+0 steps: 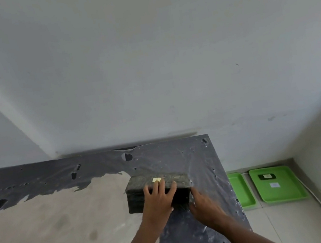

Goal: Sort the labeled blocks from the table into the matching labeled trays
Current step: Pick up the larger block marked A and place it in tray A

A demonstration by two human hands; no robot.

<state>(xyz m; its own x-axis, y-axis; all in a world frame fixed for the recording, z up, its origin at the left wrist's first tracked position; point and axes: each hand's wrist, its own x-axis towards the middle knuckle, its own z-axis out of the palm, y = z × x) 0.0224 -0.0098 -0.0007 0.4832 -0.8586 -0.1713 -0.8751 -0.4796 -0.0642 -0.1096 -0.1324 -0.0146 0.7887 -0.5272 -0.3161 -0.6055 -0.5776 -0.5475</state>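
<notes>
A dark, speckled block (pixel 157 187) sat on the tabletop (pixel 47 233) near its right edge, resting on the torn black plastic sheet (pixel 192 158) that covered that side. A small yellowish label (pixel 156 180) was stuck to the block's top face; its writing was too small to read. The left hand (pixel 159 200) lay over the block's near top edge, fingers spread wide and flat across the top, the fingertips touching just beside the label, the palm draped down the front face. The right hand (pixel 204 204) was pressed against the block's right front corner, fingers loosely curled along its side; whether it gripped the block or only touched it could not be told. Both forearms reached in from the bottom of the view.

To the left of the block the plastic was ripped away, baring a pale, dusty surface with ragged black edges around it. Small holes and tears dotted the sheet along the far side.

Beyond the tabletop's right edge, down on the tiled floor (pixel 287 225), two green trays lay side by side against the wall. The nearer tray (pixel 242 190) was partly hidden by the tabletop. The farther tray (pixel 292 188) held a small dark block (pixel 266 176) with a pale label near its far end, and a white label (pixel 274 185) lay on its base just in front of that block. A pale grey wall (pixel 145 60) filled the upper view.
</notes>
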